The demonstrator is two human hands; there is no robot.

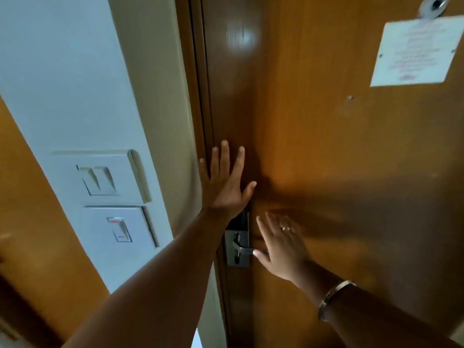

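Nearest is the right arm with a bracelet (pixel 335 295) on the wrist. The right hand (pixel 281 244) is just past it, low on the door (pixel 326 146). Its fingers are straight and a bit spread, with a ring (pixel 285 228) on one, and it holds nothing. Its thumb tip touches the end of the handle (pixel 244 250), but the hand is blurry, so I cannot tell if the palm lies on the wood. The handle is a thin metal bar that sticks out from a grey lock plate (pixel 231 258) at the door's left edge. It looks hard, smooth and a little slippery. I think the best place to hold it is near its free end, with the fingers curled over the top, so it turns down easily. A bit further up, the left hand (pixel 226 187) is flat on the door near the edge, fingers spread wide, pressing and not gripping. The door is big, stiff wood with a shiny face and fills the right side of the view. It is probably heavy and will swing slowly, and a flat hand could slide on it. On the wall to the left are two white switches (pixel 100 180). Far up the door are a white paper (pixel 414 51) and a peephole (pixel 435 5).
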